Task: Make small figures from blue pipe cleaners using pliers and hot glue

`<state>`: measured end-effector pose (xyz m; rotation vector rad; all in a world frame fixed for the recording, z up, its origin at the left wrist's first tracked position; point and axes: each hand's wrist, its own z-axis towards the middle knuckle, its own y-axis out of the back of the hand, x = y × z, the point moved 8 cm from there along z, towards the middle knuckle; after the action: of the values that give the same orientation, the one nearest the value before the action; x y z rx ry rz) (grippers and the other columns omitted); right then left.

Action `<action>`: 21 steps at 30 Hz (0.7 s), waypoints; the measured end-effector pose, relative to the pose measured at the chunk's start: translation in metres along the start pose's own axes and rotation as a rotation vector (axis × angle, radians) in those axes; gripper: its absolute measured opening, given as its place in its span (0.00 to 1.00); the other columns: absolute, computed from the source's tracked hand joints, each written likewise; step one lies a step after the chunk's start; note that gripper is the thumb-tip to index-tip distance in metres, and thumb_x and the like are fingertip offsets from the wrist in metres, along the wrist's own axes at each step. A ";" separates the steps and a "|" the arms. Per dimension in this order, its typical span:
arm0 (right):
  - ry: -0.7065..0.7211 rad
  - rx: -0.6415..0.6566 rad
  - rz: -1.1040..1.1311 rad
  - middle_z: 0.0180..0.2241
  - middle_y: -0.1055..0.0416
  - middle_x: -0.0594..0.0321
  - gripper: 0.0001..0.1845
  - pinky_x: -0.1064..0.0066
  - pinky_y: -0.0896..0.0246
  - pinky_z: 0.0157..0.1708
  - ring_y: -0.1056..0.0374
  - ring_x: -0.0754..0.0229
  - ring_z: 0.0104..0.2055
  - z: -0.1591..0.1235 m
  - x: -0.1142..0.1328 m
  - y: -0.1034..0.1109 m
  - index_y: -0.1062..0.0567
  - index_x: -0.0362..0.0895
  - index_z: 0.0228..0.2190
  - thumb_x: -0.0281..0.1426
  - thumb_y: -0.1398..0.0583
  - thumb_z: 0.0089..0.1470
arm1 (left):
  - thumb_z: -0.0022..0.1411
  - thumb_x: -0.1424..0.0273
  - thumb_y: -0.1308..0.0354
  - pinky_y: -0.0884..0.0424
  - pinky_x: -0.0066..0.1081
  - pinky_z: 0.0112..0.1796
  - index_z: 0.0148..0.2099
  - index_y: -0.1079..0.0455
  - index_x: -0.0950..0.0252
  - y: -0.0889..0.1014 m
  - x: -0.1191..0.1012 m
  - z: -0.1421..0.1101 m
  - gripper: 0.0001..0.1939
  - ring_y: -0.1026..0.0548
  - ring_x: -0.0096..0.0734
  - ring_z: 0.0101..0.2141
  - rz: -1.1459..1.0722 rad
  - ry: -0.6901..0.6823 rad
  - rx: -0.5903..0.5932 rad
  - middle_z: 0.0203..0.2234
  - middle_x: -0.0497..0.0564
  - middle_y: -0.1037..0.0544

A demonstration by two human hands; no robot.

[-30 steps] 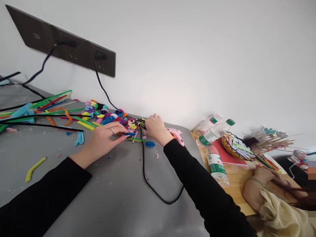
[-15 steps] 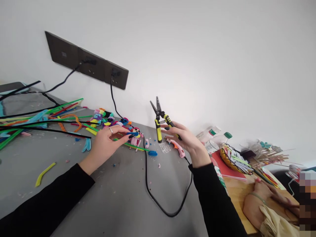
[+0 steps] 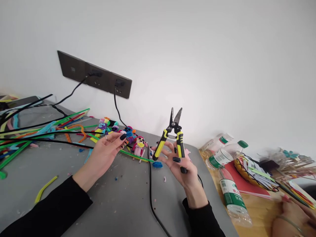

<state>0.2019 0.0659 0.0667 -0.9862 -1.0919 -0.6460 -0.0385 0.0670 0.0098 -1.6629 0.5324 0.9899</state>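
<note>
My left hand (image 3: 105, 153) is closed in a pinch above the grey table. A short blue piece of pipe cleaner (image 3: 129, 134) shows at its fingertips. My right hand (image 3: 189, 176) holds yellow-and-black spring shears (image 3: 173, 124), their blades pointing up and spread apart. Its thumb lies on one handle, while the other fingers are behind the tool. Beyond my hands, small pipe cleaner dolls (image 3: 139, 146) stand by the wall. Below the shears lies a blue fuzzy bundle (image 3: 157, 164). A pink glue gun (image 3: 187, 152) is mostly hidden behind my right hand.
Loose pipe cleaners (image 3: 37, 131) spread over the left side. A black cord (image 3: 151, 187) crosses the table (image 3: 123, 204). On the wooden table to the right are plastic bottles (image 3: 234, 197), a basket (image 3: 255, 172) and another person's hand (image 3: 293, 210). A dark socket panel (image 3: 96, 74) is on the wall.
The shears have turned in my right hand, so the blades now point up and slightly right, not up-left. My left hand stays pinched. The view has shifted, showing more of the bottles.
</note>
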 end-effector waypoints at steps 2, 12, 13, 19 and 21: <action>0.060 -0.082 -0.297 0.51 0.29 0.58 0.23 0.53 0.37 0.58 0.32 0.46 0.56 -0.006 0.002 0.008 0.28 0.51 0.47 0.37 0.32 0.48 | 0.30 0.61 0.17 0.25 0.24 0.30 0.28 0.19 0.60 -0.001 0.003 0.000 0.22 0.23 0.29 0.30 -0.039 0.016 0.006 0.26 0.47 0.20; 0.045 0.040 -0.785 0.53 0.39 0.60 0.23 0.65 0.41 0.54 0.40 0.56 0.52 -0.017 -0.025 -0.022 0.41 0.50 0.40 0.26 0.38 0.42 | 0.35 0.60 0.18 0.23 0.24 0.30 0.29 0.19 0.58 0.005 0.001 0.001 0.19 0.24 0.29 0.30 -0.032 -0.043 0.017 0.28 0.46 0.20; 0.043 0.058 -0.769 0.53 0.39 0.60 0.24 0.65 0.42 0.55 0.41 0.55 0.53 -0.017 -0.028 -0.024 0.41 0.50 0.41 0.26 0.38 0.42 | 0.35 0.60 0.17 0.22 0.24 0.30 0.29 0.19 0.58 0.007 0.001 0.002 0.19 0.23 0.29 0.30 -0.034 -0.041 0.012 0.28 0.45 0.19; 0.045 0.097 -0.722 0.52 0.40 0.61 0.26 0.66 0.44 0.56 0.41 0.56 0.54 -0.016 -0.034 -0.027 0.41 0.50 0.44 0.28 0.36 0.45 | 0.37 0.59 0.18 0.21 0.25 0.31 0.30 0.19 0.58 0.011 0.001 0.003 0.18 0.23 0.29 0.31 -0.028 -0.063 0.000 0.30 0.46 0.19; 0.045 0.115 -0.711 0.51 0.39 0.61 0.26 0.67 0.42 0.54 0.40 0.57 0.52 -0.016 -0.035 -0.029 0.41 0.50 0.44 0.30 0.36 0.46 | 0.37 0.59 0.18 0.21 0.25 0.32 0.30 0.19 0.59 0.011 0.002 0.003 0.19 0.23 0.29 0.31 -0.038 -0.063 -0.009 0.30 0.46 0.19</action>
<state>0.1721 0.0375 0.0417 -0.4621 -1.4282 -1.1535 -0.0466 0.0665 0.0016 -1.6384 0.4540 1.0150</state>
